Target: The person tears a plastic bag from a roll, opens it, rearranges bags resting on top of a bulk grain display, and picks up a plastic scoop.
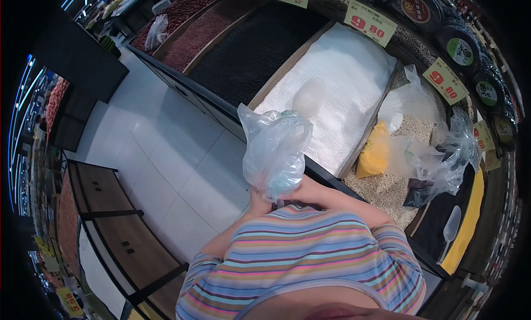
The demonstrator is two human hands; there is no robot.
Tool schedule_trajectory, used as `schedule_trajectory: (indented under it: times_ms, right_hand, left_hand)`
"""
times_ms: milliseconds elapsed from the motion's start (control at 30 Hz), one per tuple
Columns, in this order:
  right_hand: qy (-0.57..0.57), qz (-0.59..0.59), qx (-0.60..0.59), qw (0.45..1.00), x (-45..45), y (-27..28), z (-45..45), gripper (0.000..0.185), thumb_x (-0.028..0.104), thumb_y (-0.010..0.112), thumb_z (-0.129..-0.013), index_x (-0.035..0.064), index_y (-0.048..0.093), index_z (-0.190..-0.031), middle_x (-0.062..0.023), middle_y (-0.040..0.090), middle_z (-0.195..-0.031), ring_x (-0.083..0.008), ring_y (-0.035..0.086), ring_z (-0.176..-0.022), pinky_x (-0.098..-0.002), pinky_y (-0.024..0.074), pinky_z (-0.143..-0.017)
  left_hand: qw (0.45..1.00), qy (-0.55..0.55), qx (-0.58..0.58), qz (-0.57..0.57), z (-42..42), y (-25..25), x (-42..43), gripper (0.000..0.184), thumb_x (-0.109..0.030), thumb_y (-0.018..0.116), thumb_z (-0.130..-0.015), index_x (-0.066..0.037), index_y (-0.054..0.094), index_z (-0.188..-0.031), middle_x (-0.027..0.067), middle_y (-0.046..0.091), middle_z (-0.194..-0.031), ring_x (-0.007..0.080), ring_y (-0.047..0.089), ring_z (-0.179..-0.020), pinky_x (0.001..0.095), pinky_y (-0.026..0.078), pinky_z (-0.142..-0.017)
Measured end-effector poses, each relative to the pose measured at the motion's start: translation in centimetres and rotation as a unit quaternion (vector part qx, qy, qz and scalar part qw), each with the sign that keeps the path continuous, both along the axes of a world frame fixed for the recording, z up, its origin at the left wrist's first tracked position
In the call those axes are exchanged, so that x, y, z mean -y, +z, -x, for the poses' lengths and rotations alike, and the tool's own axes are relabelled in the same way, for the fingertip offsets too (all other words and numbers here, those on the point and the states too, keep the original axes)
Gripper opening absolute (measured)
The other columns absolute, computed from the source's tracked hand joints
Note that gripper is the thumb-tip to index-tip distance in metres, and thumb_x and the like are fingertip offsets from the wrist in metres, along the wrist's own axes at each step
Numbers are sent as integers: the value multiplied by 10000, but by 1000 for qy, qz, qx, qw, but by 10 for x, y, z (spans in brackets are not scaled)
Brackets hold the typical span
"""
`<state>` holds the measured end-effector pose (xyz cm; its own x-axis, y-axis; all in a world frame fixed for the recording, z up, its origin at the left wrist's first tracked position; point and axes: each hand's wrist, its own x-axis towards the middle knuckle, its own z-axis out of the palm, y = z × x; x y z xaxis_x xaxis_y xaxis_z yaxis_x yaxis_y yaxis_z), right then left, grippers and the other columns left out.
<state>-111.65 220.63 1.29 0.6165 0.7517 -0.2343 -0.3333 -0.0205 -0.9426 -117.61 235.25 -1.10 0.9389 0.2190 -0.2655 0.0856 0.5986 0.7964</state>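
Note:
A clear plastic bag (275, 151) is held up in front of my striped shirt, puffed out and crinkled. My left hand (259, 198) and my right hand (297, 191) are close together at its lower end, closed on it. The bag covers most of my fingers, and what it contains, if anything, is hard to make out. Just beyond the bag, a translucent scoop (310, 97) rests on a bin of fine white grains (348, 71).
Bins of black grains (249, 49) and reddish beans (191, 38) stand at the upper left. On the right, plastic bags (412, 101), one with yellow contents (374, 151), lie on pale grain (381, 194). A second scoop (451, 226) is farther right. Price signs (369, 24) line the back.

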Motion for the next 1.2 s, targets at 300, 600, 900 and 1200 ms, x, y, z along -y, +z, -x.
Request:
schedule_trajectory:
  times_ms: [300,600,900,1200]
  right_hand:
    - [-126,40,107,985,-63,-36,-37,375,201,665,-791,33,577,-1114,-116,612,-1098,-202,573,-1004,-334,450,-857]
    - [-197,85,245,945,-118,-23,-65,345,145,655,-784,30,571,-1098,-121,623,-1059,-223,597,-960,-335,459,-843]
    - [-205,33,207,956,-151,-22,-78,404,157,695,-761,32,554,-1119,-130,600,-1083,-236,580,-984,-347,458,-857]
    - [-191,-1,246,950,-169,-12,-84,437,103,681,-740,63,546,-1154,-168,546,-1126,-313,529,-1074,-377,413,-924]
  left_hand:
    - [983,-11,18,-184,-36,-57,-66,273,-131,546,-896,27,560,-1118,114,595,-1104,189,557,-1003,312,434,-862]
    - [966,-13,90,-241,-75,-42,-116,290,-134,554,-891,19,551,-1137,128,577,-1144,214,540,-1048,331,414,-893]
    - [955,-27,76,-284,-91,-32,-159,367,-163,590,-880,40,510,-1175,152,544,-1164,227,525,-1049,350,403,-903]
    - [915,-6,45,-402,-94,-53,-193,510,-254,587,-861,-2,414,-1269,155,474,-1230,262,503,-1072,373,396,-928]
